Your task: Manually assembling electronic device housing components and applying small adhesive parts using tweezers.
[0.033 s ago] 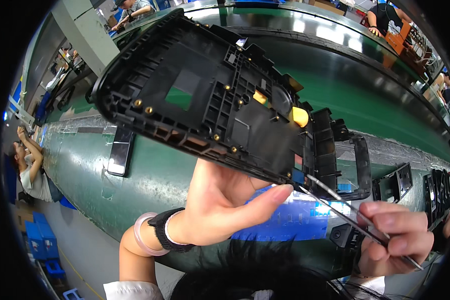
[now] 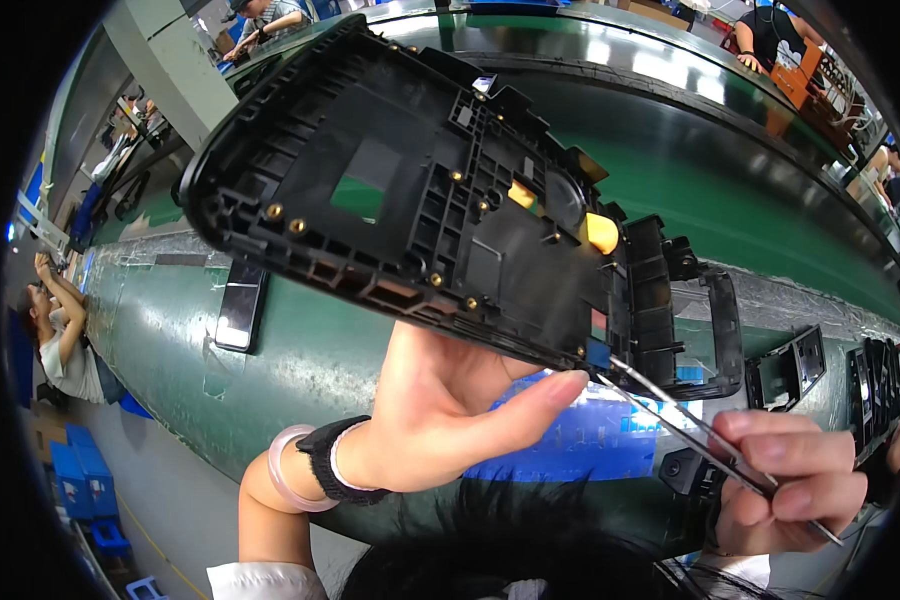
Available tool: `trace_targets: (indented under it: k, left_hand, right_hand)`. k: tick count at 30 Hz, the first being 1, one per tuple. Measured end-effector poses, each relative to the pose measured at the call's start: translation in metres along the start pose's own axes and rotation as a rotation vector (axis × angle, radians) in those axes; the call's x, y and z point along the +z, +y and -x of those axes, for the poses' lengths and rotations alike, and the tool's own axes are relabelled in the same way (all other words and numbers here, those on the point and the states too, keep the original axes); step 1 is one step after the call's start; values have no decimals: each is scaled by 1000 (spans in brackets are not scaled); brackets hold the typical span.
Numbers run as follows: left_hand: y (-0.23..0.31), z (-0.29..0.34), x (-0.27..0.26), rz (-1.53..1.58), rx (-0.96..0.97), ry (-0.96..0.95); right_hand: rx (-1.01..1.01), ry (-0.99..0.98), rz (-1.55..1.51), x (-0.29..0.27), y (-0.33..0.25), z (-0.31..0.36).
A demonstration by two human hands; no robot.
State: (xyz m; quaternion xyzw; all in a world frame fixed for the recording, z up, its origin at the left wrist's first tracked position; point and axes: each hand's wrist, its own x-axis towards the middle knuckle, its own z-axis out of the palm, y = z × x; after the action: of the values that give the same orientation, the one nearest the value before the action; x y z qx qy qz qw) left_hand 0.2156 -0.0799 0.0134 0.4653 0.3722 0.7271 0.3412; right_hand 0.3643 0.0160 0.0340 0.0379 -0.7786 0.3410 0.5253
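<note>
My left hand [image 2: 460, 410] holds a large black plastic housing [image 2: 540, 285] from beneath, its thumb near the lower edge. The housing is tilted, with ribs, brass-coloured screw inserts, square openings and two yellow pieces, one of them a rounded tab [image 2: 602, 233]. Metal tweezers [image 2: 670, 402] are pinched in my right hand [image 2: 795, 475]. Their tips reach the housing's lower right edge, beside a small blue piece [image 2: 597, 354]; whether they grip it I cannot tell. The left fingers are mostly hidden behind the housing.
On the green bench [image 2: 160, 320] lies a dark phone-like slab [image 2: 240, 310]. Below the housing is a blue sheet [image 2: 570, 450], with a small black device [image 2: 692, 468] beside it. More black housings [image 2: 875, 380] stand at the right. Other people work farther off.
The tweezers' tips have shifted very slightly left and down along the housing's edge. The housing has tilted by a hair. Both hands keep their hold.
</note>
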Motion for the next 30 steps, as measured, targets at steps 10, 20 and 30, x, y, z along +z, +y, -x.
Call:
trace_targets:
  k: [10, 20, 30]
  left_hand:
    - [-4, 0, 9, 81, 48, 42]
    - [-1, 2, 10, 32, -13, 91]
    - [17, -62, -42, -499, 69, 326]
  right_hand:
    - [-127, -41, 35, 1, -1, 1]
    - [578, 270, -313, -9, 8, -6]
    - [382, 427, 28, -52, 14, -2]
